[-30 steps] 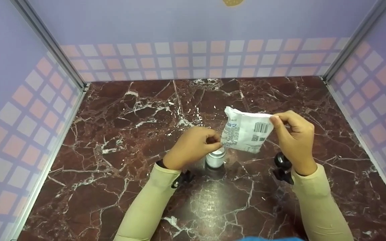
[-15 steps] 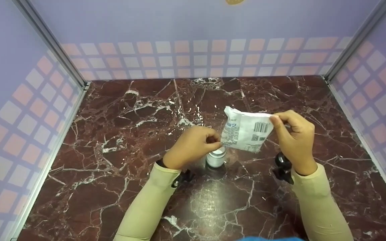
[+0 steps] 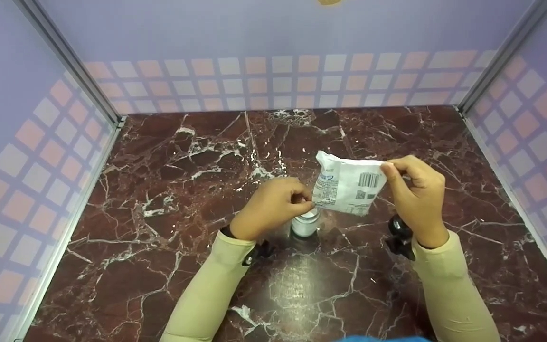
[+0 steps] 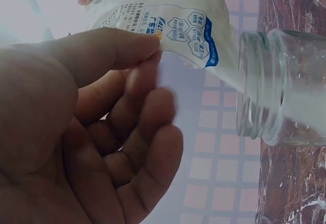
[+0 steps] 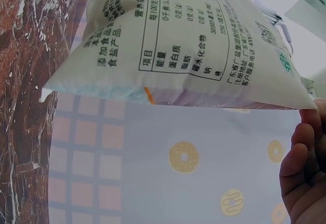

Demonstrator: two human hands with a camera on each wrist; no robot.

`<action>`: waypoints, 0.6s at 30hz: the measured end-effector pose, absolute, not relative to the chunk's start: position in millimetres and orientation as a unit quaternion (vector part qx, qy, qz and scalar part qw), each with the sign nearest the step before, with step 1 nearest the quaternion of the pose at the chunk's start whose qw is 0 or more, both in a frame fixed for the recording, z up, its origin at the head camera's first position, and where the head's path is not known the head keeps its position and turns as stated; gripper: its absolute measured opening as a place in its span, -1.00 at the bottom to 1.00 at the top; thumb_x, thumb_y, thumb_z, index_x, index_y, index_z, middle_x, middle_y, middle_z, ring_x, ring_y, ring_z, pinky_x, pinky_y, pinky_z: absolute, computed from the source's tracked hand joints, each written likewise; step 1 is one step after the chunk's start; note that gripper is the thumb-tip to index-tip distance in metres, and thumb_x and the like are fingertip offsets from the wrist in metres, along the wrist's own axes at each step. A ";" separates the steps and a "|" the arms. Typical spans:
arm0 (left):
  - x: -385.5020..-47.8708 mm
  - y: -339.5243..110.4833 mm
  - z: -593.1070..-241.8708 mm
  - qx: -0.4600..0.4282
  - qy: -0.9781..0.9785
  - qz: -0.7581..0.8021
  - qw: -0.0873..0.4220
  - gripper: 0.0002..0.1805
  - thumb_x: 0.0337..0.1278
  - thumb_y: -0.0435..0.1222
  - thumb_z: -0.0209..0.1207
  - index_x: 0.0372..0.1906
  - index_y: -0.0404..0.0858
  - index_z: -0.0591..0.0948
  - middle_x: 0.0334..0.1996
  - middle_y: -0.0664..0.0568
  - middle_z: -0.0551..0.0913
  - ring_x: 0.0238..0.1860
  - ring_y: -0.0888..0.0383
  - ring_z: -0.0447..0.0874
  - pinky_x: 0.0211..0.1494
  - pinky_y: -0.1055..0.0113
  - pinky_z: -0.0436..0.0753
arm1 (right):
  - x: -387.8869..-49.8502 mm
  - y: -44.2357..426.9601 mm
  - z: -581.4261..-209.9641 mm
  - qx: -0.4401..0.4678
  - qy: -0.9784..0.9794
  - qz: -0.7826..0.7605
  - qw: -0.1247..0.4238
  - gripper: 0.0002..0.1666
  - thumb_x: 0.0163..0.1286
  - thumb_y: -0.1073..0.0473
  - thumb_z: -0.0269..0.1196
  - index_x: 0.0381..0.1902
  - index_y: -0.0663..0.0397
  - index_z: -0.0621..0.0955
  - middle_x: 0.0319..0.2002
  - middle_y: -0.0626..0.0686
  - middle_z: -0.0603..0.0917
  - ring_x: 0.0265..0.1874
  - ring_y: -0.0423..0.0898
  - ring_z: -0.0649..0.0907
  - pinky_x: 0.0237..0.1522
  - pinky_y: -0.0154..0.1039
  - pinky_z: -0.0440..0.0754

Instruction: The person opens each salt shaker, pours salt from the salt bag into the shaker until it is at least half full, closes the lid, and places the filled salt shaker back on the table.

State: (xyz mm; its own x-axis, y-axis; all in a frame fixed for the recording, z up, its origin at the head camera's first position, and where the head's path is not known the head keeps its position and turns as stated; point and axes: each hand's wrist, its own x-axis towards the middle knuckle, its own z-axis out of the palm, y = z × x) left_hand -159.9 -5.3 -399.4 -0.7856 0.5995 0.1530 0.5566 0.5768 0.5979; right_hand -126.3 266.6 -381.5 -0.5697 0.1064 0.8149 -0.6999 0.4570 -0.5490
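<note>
A white printed salt bag [image 3: 349, 185] hangs tilted above the table between both hands. My left hand [image 3: 271, 206] pinches its lower left edge between thumb and forefinger; the other fingers curl loosely in the left wrist view. At the opposite upper corner, my right hand [image 3: 418, 194] pinches the bag with thumb and fingers. Below the left fingertips stands an upright glass jar [image 3: 305, 227] without a lid. White salt [image 4: 229, 76] streams from the bag's low corner into the jar's mouth, and white salt [image 4: 305, 112] shows inside the glass.
White specks [image 3: 280, 161] lie scattered on the dark red marbled table [image 3: 150, 266] behind the left hand. Low partition walls [image 3: 283, 28] with a tile pattern enclose the back and both sides. Black wrist cameras [image 3: 399, 237] sit close to the table.
Hands, bag and jar keep nearly the same positions throughout. Only a slight shift of the head view shows.
</note>
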 end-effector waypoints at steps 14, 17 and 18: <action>-159.8 -5.6 -397.6 0.317 0.896 0.309 0.046 -0.84 0.29 -0.10 0.35 -0.21 -0.09 0.80 -0.30 0.21 0.73 -0.38 0.25 0.53 -0.26 0.32 0.56 | -123.8 264.6 -378.1 0.193 -0.748 0.474 0.422 -0.84 0.15 0.66 0.34 -0.51 0.42 0.66 -0.54 0.23 0.67 -0.47 -0.34 0.54 -0.33 -0.51 0.48; -158.7 -6.1 -396.6 0.312 0.894 0.317 0.052 -0.84 0.30 -0.10 0.35 -0.20 -0.09 0.80 -0.24 0.19 0.77 -0.36 0.25 0.57 -0.23 0.31 0.58 | -123.0 263.9 -376.9 0.194 -0.746 0.475 0.424 -0.85 0.16 0.65 0.34 -0.51 0.43 0.66 -0.55 0.24 0.66 -0.47 -0.34 0.53 -0.33 -0.50 0.47; -158.4 -6.2 -396.2 0.312 0.893 0.319 0.052 -0.83 0.30 -0.10 0.35 -0.20 -0.09 0.80 -0.22 0.19 0.78 -0.35 0.25 0.58 -0.22 0.30 0.58 | -122.8 263.8 -376.7 0.194 -0.745 0.477 0.424 -0.85 0.17 0.65 0.34 -0.51 0.43 0.66 -0.55 0.24 0.66 -0.48 -0.33 0.53 -0.33 -0.50 0.47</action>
State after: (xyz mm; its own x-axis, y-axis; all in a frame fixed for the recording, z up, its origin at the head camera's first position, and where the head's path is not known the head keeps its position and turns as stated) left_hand -158.4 -6.2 -396.2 -0.7995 0.5911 0.1064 0.5250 0.6018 0.6019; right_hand -122.8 263.8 -376.7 -0.5647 0.1151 0.8173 -0.6938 0.4701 -0.5455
